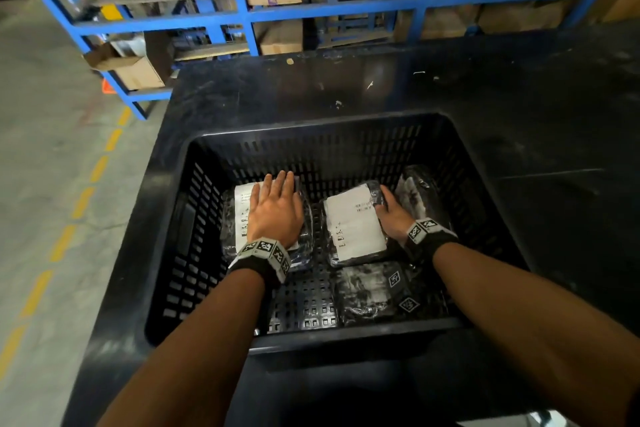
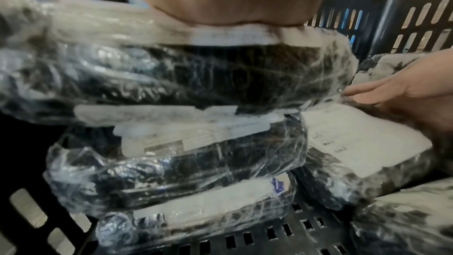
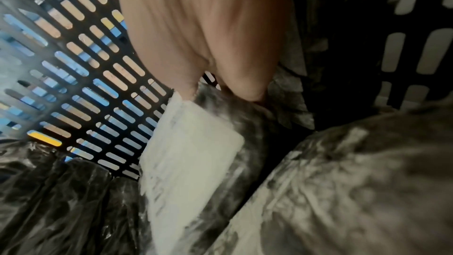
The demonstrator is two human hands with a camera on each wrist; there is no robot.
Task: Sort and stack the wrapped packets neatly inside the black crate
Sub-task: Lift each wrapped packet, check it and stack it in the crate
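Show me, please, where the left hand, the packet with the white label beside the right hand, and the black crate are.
left hand [image 1: 275, 215]: head view, the back of the hand.
packet with the white label [image 1: 355, 224]: head view, the middle of its label.
black crate [image 1: 204, 229]: head view, the slotted left wall.

Black table [image 1: 519, 107], black crate [image 1: 346, 128] on it

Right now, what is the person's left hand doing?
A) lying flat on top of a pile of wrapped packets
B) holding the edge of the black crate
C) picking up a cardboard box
A: the left hand lies with straight fingers on the white-labelled top packet of the plastic-wrapped stack inside the black slotted plastic crate.
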